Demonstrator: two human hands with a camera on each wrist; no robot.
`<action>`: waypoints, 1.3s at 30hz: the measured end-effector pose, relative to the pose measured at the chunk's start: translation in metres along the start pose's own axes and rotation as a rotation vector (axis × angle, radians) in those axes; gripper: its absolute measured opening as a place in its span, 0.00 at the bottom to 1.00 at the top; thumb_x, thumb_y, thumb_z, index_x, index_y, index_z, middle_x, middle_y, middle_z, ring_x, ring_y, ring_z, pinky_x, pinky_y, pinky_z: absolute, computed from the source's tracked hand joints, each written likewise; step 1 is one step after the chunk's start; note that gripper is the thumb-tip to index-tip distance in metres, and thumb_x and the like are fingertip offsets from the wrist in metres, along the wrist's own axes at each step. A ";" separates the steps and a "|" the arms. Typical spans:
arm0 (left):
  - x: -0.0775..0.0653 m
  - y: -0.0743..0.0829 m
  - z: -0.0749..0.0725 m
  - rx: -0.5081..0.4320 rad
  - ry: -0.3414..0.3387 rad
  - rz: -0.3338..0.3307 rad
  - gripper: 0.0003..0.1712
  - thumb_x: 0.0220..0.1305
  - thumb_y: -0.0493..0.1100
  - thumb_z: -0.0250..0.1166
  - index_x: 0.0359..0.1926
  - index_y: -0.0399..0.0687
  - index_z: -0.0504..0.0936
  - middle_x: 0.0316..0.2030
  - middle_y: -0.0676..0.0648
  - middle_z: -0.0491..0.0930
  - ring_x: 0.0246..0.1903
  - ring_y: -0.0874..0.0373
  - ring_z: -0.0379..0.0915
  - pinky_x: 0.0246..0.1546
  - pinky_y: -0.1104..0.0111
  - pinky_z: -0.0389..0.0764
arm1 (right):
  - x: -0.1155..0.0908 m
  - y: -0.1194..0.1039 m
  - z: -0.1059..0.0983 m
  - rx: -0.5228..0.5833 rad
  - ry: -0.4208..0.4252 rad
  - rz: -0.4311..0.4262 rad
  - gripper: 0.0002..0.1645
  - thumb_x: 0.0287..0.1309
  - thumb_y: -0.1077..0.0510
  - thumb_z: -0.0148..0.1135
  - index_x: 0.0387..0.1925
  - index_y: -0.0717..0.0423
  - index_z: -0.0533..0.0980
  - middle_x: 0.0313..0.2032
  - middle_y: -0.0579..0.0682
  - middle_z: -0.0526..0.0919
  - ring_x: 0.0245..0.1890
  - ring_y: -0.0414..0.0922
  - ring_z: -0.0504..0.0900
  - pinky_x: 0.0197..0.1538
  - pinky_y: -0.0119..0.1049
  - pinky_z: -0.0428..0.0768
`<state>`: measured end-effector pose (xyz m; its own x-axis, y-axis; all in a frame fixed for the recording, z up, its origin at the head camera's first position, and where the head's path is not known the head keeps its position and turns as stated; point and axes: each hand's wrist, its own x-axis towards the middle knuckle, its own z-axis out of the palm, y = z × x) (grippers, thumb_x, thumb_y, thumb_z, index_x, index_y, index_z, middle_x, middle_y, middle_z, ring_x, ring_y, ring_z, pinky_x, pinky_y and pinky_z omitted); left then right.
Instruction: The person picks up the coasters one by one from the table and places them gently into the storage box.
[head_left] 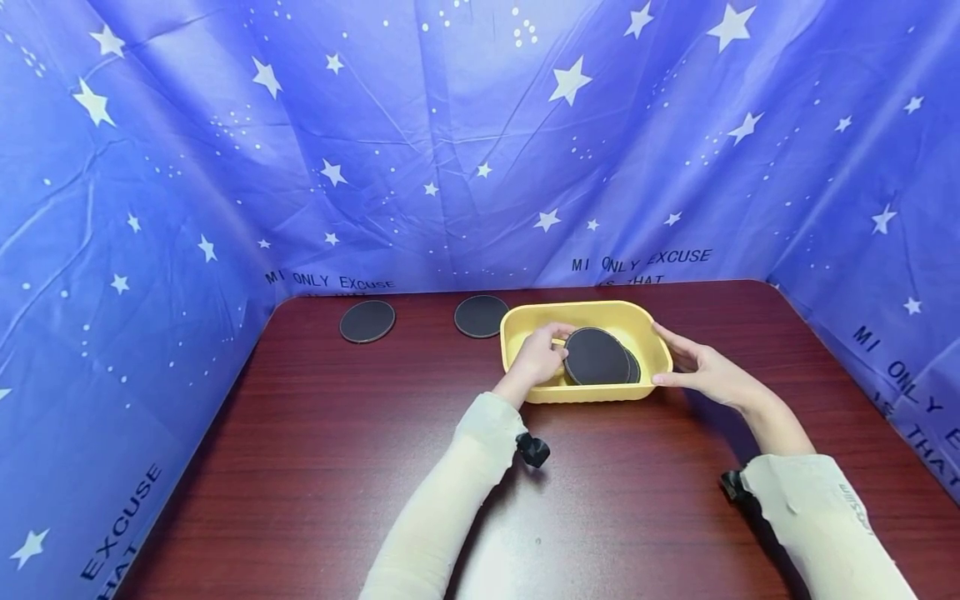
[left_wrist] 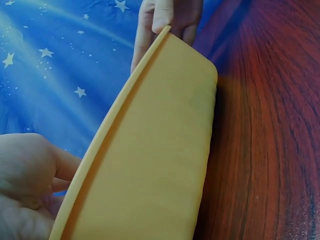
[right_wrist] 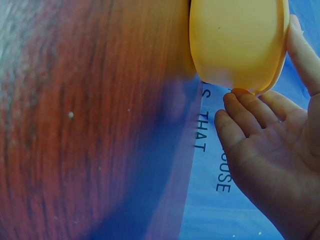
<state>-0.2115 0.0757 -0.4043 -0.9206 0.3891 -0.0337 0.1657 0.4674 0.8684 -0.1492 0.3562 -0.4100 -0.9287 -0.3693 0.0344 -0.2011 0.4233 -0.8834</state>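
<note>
A yellow bin (head_left: 585,395) stands near the back of the table. Inside it, a round black coaster (head_left: 596,357) with a pale stitched edge overlaps another dark coaster (head_left: 634,367) at its right. My left hand (head_left: 537,357) reaches over the bin's front-left side and pinches the upper coaster by its left edge. In the left wrist view the bin's wall (left_wrist: 150,150) hides the fingers of that hand. My right hand (head_left: 708,373) rests at the bin's right end, its fingers extended along the outside and the thumb at the front corner; the right wrist view shows its fingertips touching the wall.
Two more black coasters lie flat on the dark red wooden table (head_left: 360,467): one (head_left: 367,322) at the back left, another (head_left: 482,317) close beside the bin's left end. Blue star-printed cloth (head_left: 450,108) encloses the table's back and sides.
</note>
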 end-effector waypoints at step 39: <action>-0.001 0.002 0.000 0.277 -0.316 0.043 0.34 0.74 0.40 0.53 0.77 0.45 0.57 0.74 0.45 0.62 0.75 0.52 0.57 0.77 0.66 0.58 | 0.000 0.000 0.001 0.017 0.016 -0.015 0.52 0.60 0.66 0.66 0.76 0.67 0.46 0.74 0.75 0.48 0.61 0.14 0.62 0.58 0.08 0.65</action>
<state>-0.2104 0.0758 -0.4028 -0.7644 0.6170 -0.1873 0.3305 0.6244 0.7077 -0.1488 0.3556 -0.4108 -0.9306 -0.3619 0.0549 -0.2096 0.4039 -0.8905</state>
